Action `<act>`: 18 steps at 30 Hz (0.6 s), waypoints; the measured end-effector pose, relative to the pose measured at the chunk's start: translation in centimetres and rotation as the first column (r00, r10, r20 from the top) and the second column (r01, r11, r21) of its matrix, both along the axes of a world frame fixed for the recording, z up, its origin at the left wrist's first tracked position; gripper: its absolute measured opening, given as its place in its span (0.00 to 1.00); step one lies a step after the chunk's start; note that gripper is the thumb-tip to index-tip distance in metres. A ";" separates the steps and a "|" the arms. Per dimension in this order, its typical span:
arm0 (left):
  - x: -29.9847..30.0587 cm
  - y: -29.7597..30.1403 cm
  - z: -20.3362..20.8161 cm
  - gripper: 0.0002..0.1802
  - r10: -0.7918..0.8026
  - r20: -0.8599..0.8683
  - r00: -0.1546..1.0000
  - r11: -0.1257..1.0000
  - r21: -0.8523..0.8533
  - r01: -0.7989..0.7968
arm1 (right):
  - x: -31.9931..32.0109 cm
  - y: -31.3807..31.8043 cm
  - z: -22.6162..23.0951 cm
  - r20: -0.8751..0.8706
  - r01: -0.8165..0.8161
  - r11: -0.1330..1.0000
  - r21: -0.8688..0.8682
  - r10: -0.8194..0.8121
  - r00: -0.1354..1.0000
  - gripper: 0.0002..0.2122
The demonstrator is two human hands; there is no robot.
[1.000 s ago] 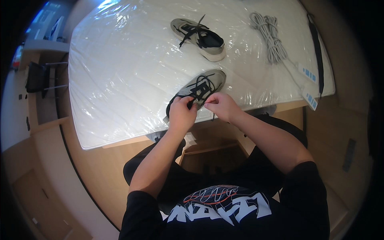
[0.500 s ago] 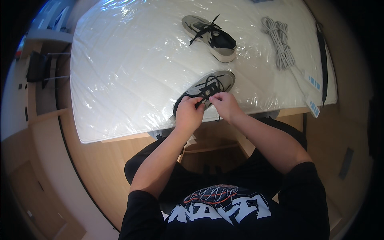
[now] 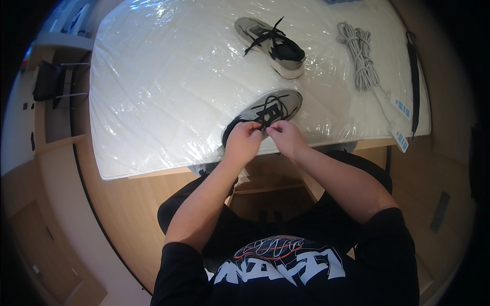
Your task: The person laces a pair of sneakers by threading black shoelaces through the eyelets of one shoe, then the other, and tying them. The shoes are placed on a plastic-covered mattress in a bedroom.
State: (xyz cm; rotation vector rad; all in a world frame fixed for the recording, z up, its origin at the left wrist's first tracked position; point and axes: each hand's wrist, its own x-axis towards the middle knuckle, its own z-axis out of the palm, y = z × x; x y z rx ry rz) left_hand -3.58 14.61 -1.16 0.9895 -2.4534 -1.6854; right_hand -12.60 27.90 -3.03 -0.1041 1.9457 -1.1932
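Observation:
A grey and black sneaker lies near the front edge of the plastic-covered mattress, its toe pointing to the far right. Black shoelaces run loosely over its tongue and toe. My left hand is closed in a pinch at the lacing by the shoe's opening. Close beside it, my right hand pinches at the near side of the same lacing. The fingertips hide the piece of lace between them. Farther back rests a second grey and black sneaker, its black laces lying across it.
A bundled grey power cord lies on the right, leading to white power strips at the mattress edge. A long black strap-like thing lies along the right side. A black chair stands far left.
My hands have come slightly closer together at the lacing, and the left fingers have shifted a little. The view has moved slightly; the far sneaker and the cord lie as before.

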 end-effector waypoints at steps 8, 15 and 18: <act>-0.8 -0.8 1.3 0.12 -0.059 0.075 0.995 0.971 0.237 0.040 | 0.1 0.4 -0.3 -0.202 -0.109 0.991 -0.074 0.092 0.975 0.08; -1.1 -0.3 1.7 0.16 -0.131 0.168 0.977 0.991 -0.018 0.136 | 0.6 0.7 -1.0 -0.218 -0.158 0.983 -0.099 0.133 0.967 0.07; -0.9 0.1 1.7 0.17 -0.096 0.139 0.986 0.989 -0.096 0.109 | 0.7 1.0 -1.2 -0.209 -0.147 0.982 -0.120 0.120 0.971 0.07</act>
